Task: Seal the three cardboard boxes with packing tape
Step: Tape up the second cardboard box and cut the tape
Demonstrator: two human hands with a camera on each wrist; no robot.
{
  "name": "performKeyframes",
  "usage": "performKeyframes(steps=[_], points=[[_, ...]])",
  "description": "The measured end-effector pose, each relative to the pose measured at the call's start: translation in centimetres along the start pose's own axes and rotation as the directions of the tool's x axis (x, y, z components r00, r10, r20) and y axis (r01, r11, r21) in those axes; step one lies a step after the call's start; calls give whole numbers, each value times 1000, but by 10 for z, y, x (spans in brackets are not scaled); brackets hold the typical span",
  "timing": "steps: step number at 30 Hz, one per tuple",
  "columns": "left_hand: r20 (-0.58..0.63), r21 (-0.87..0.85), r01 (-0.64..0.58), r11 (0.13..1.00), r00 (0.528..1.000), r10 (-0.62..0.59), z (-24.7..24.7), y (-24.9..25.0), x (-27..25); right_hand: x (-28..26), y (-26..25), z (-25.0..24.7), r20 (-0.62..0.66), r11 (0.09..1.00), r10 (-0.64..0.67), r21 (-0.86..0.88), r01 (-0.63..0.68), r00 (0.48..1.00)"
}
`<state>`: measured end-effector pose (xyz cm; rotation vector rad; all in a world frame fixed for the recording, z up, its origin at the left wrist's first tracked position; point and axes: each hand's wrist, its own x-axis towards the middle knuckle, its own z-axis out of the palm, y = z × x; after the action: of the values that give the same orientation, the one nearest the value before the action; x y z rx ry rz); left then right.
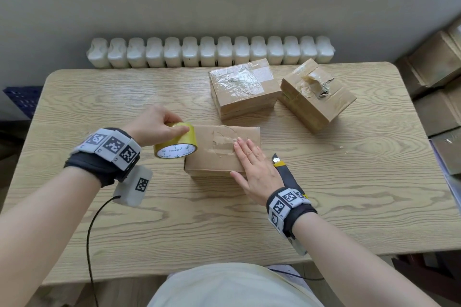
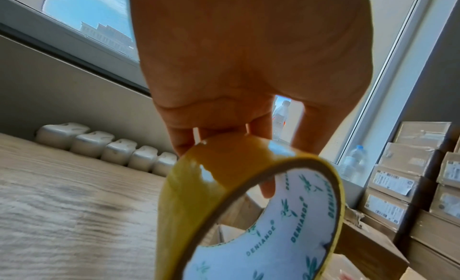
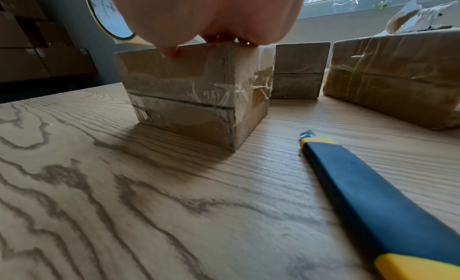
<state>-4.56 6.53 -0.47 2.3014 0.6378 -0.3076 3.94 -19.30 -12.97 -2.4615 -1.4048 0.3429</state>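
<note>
L hand (image 1: 156,123) grips tape roll (image 1: 175,141) at near box (image 1: 222,149) left end, mid-bench; R hand (image 1: 254,169) flat on lid. Risk: tape wrinkles/misses seam if box slides.

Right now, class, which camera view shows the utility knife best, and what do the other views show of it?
The right wrist view: the utility knife lies on the table, blade tip, yellow collar and dark handle all visible. In the head view the right hand and its wristband cover much of it. The left wrist view shows none of it.
</note>
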Motion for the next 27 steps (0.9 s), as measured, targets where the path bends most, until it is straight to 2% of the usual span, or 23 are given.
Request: performKeyframes(steps=[4,6,8,10,11,13,16,19,23,25,27], points=[[4,38,62,997,998,-62,9,-3,2,3,-2,0,-23,1000,16,28,-15,1000],[-5,43,68,997,998,-68,11,-1,4,4,-2,-5,-14,976,56,211,-52,998],[-8,48,72,996,997,-71,12,2,5,5,-4,-16,-3,880,164,453,-145,986],[-2,47,62,997,998,-62,14,6,5,8,-6,-24,-9,835,222,518,-186,975],[-1,44,52,998,999,-52,15,7,6,10,-9,-26,-21,871,198,463,-166,980],[-4,48,41,998,999,-41,15,7,7,15,-15,-22,5,968,73,242,-72,997],[-2,51,53,997,999,-53,14,4,6,18,-18,-9,142,1000,-8,15,6,990],[-13,45,70,997,997,-70,13,0,5,17,-14,2,158,999,-25,-26,29,987],[-19,46,50,998,999,-49,13,-6,6,24,-20,-9,142,995,23,91,-36,990],[-33,29,43,999,999,-42,14,-9,6,29,-27,-11,104,1000,-17,7,17,994],[-43,-6,40,999,998,-41,16,-11,6,35,-30,-4,147,992,-71,-89,84,987]])
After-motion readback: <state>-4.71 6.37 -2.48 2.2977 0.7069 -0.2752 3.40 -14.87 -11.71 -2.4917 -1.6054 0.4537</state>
